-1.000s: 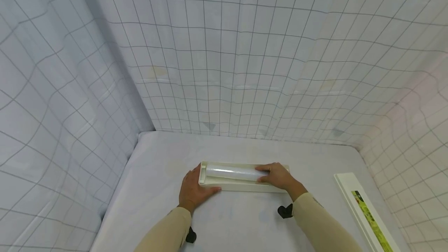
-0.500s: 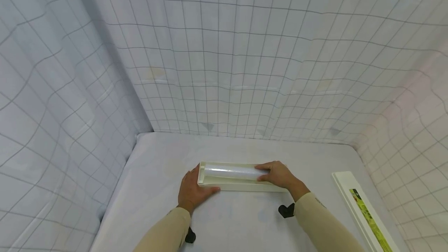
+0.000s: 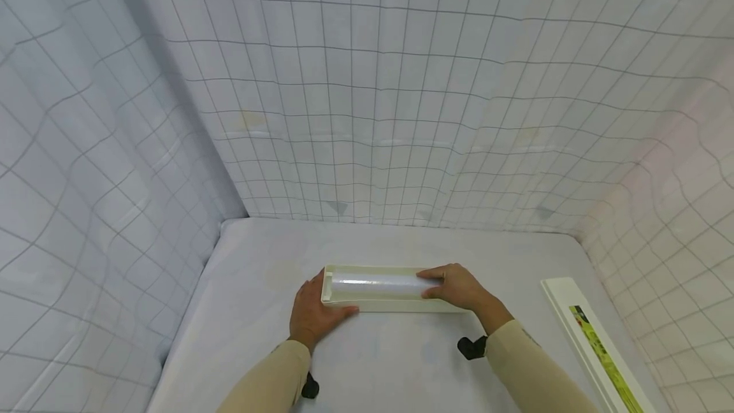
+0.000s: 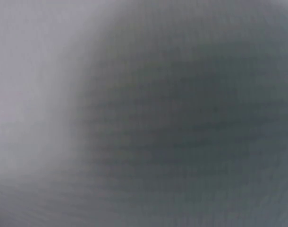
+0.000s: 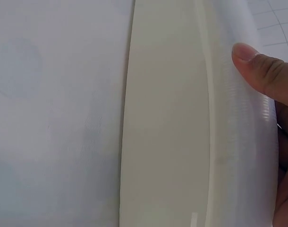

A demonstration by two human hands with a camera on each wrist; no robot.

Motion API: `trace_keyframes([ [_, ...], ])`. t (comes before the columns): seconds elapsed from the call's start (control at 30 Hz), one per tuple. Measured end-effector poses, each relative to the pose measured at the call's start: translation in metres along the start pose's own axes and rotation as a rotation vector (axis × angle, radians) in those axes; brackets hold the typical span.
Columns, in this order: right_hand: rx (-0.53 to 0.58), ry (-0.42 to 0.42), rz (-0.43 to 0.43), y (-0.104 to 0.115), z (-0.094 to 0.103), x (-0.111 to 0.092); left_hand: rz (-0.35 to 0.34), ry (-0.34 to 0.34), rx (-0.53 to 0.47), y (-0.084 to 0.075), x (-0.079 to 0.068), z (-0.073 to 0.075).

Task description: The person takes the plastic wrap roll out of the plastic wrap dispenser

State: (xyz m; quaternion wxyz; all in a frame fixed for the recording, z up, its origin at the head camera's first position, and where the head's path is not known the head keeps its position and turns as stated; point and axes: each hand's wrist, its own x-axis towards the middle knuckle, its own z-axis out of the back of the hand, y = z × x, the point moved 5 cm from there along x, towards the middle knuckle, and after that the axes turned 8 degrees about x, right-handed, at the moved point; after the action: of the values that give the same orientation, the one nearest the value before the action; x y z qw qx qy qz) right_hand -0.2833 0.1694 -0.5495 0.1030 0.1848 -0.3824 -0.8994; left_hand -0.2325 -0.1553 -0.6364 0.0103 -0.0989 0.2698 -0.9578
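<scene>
A long cream dispenser box [image 3: 395, 305] lies crosswise on the table with its top open. Inside it sits a shiny, clear roll of cling film [image 3: 373, 283]. My left hand [image 3: 312, 314] grips the box's left end, thumb along the front wall and fingers behind. My right hand [image 3: 459, 287] holds the roll near its right end, between thumb and fingers. From the right wrist, the thumb [image 5: 257, 68] presses on the film's surface, beside the cream front wall [image 5: 167, 113]. Blurred grey cloth fills the left wrist view. The box's right end is mostly hidden behind the right hand.
A long white lid-like piece [image 3: 564, 292] with a yellow-green label [image 3: 608, 362] lies slanted at the table's right side. White grid-patterned cloth walls [image 3: 367, 113] enclose the white-covered table [image 3: 390, 362] at the back and both sides.
The roll has shifted toward the box's front wall, and the gap in front of it has narrowed. Both hands keep their holds. The whole head view has drifted slightly.
</scene>
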Motion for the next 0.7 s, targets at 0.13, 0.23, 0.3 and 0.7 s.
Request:
trace_keyframes([
  [0.13, -0.02, -0.027, 0.029, 0.003, 0.002, -0.007, 0.005, -0.003, -0.001, 0.001, 0.0, 0.0],
  [0.23, -0.036, -0.051, 0.053, 0.006, 0.004, -0.013, 0.003, -0.011, -0.006, 0.001, 0.0, 0.0],
  [0.3, -0.04, -0.061, 0.057, 0.007, 0.005, -0.017, 0.005, -0.014, -0.01, 0.002, 0.0, 0.0],
  [0.7, -0.019, -0.111, 0.058, 0.002, 0.008, -0.042, 0.023, -0.003, -0.01, 0.002, -0.001, 0.0],
])
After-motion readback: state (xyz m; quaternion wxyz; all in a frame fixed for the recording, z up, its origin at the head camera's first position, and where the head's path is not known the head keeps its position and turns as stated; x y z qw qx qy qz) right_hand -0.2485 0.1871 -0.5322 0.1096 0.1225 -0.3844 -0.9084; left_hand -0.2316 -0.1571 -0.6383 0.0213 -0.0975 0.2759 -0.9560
